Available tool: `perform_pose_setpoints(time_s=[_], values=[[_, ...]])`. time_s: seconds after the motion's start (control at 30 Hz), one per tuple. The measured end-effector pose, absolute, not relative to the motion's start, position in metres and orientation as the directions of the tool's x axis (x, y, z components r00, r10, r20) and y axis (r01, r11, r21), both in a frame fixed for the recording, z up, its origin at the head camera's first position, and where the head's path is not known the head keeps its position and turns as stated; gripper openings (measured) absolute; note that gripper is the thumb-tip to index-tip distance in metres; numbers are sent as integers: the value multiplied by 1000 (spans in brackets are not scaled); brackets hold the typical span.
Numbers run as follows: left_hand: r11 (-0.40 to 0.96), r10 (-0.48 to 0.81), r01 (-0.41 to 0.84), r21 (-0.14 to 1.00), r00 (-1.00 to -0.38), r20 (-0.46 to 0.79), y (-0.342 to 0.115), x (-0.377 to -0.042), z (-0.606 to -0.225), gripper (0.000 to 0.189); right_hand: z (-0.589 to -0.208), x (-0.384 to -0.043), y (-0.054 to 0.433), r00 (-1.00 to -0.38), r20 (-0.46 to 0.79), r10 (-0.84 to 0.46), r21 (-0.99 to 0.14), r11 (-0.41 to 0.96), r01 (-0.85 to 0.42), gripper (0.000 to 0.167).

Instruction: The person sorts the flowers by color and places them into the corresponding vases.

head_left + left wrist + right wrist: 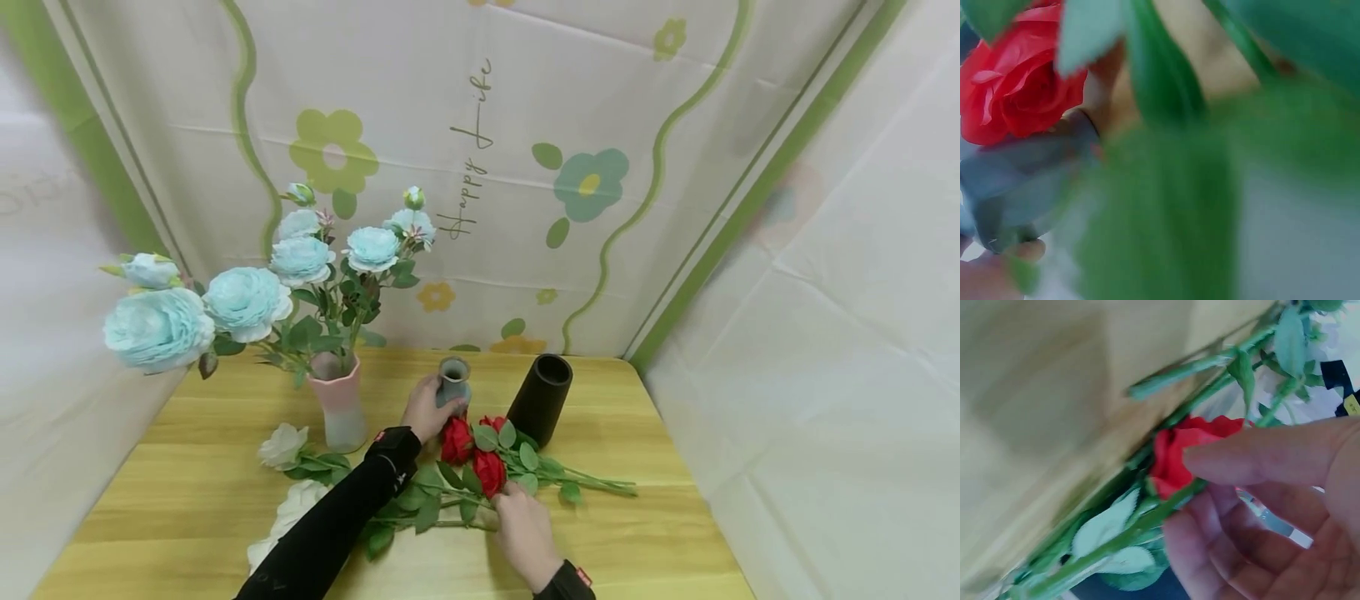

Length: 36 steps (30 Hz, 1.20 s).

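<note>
My left hand (427,410) grips a small grey-blue vase (453,372) at the back middle of the table. In the left wrist view the vase (1029,181) sits behind a red rose (1022,87), and blurred leaves hide much of the hand. My right hand (523,529) is at the near side of the red roses (489,472). Seen from the right wrist, its thumb and fingers (1241,453) pinch a green stem (1129,534) beside a red bloom (1172,459). Part of that stem is hidden behind the thumb.
A tall black vase (542,400) stands right of the roses. Blue flowers (247,302) fill a pink-and-white vase (337,396) at the left. White roses (283,446) lie across the table (637,550), partly under the left arm. Curtains enclose the back and sides.
</note>
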<state>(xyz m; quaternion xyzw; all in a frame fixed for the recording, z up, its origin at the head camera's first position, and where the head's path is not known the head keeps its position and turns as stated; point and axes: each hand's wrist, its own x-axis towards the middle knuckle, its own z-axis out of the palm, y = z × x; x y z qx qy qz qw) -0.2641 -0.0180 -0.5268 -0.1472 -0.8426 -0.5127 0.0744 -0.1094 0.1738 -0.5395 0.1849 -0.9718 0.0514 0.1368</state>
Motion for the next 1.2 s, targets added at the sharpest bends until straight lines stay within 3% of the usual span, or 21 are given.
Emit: perform_pose_setpoints(time_s=[0.4, 0.8, 1.03, 1.2], values=[[440, 175, 295, 848, -954, 242, -20, -267, -533, 57, -553, -106, 230, -758, 504, -414, 30, 885, -464, 27], [473, 182, 297, 829, -954, 238, -18, -265, -531, 59, -544, -109, 259, -716, 561, -415, 26, 874, -486, 30], [472, 181, 300, 829, -953, 242, -18, -266, -535, 62, -537, -116, 283, -634, 618, -465, 34, 821, -570, 28], [476, 182, 305, 825, -952, 247, -19, -265, -536, 62, -532, -121, 301, -607, 642, -468, 27, 805, -593, 27]])
